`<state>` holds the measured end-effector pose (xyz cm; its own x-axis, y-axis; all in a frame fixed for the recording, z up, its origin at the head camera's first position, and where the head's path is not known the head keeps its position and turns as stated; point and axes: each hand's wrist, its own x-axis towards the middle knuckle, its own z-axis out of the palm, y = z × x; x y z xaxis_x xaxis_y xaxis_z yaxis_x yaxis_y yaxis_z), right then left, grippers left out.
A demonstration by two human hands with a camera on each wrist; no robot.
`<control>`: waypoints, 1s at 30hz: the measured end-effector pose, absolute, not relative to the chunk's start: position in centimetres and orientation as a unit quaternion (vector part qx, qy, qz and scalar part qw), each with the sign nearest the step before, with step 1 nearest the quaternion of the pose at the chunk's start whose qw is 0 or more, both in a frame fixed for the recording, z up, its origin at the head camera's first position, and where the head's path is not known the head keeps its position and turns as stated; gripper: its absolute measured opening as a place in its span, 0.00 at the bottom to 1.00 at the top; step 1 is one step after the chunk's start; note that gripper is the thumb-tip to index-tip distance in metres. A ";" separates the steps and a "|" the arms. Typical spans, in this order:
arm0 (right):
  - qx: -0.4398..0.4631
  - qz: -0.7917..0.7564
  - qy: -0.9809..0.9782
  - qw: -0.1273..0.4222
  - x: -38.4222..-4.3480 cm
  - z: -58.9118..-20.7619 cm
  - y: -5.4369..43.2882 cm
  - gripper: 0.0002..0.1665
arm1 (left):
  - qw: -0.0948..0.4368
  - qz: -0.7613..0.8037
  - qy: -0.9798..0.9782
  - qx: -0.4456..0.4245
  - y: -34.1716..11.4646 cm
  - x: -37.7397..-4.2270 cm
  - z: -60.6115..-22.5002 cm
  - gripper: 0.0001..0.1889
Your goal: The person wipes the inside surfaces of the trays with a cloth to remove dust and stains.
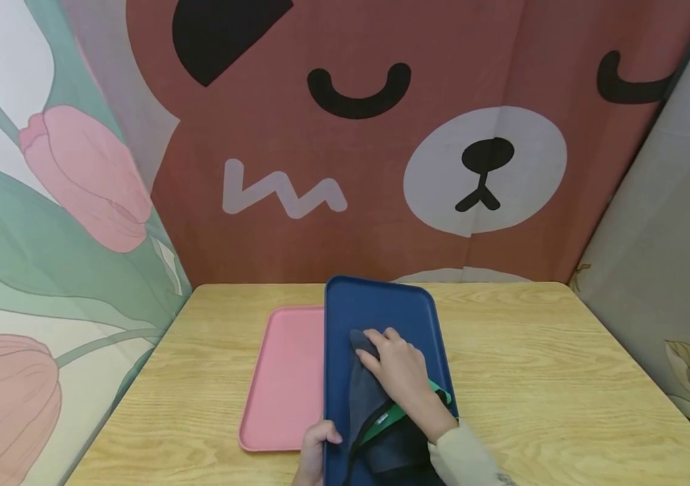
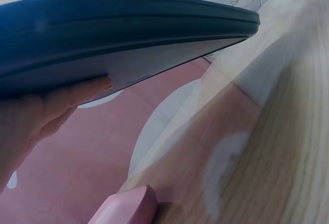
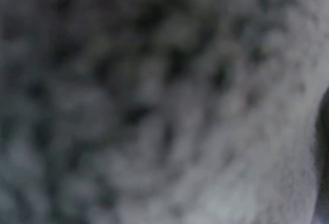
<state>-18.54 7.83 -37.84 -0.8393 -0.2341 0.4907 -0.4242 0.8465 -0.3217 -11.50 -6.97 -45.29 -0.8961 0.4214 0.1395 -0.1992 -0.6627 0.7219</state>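
My left hand point(image 1: 316, 445) grips the left edge of a dark blue tray point(image 1: 381, 304), thumb at the rim. In the left wrist view, the fingers point(image 2: 77, 94) of that hand lie under the tray point(image 2: 154, 21), which is tilted up off the table. On the tray lies a dark blue-grey cloth item point(image 1: 364, 391) with black edging and a green band point(image 1: 384, 420); its exact kind is unclear. My right hand point(image 1: 402, 371) pinches the cloth near its upper tip. Blurred grey texture fills the right wrist view.
A pink tray point(image 1: 284, 378) lies flat on the wood-grain table point(image 1: 533, 378), partly covered by the blue tray in the head view. Behind the table hangs a brown bear-print curtain point(image 1: 369, 236). Printed cloths point(image 1: 655, 236) flank both sides.
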 end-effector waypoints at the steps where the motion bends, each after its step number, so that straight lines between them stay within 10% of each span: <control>1: 0.174 0.213 -0.936 0.221 -18.6 -37.9 8.0 0.20 | 0.169 0.899 0.375 0.149 -7.0 -11.5 -45.3 0.16; 30: 0.106 0.184 -0.959 0.186 -20.3 -40.7 13.0 0.20 | 0.198 0.913 0.320 0.156 -8.5 -11.4 -44.3 0.19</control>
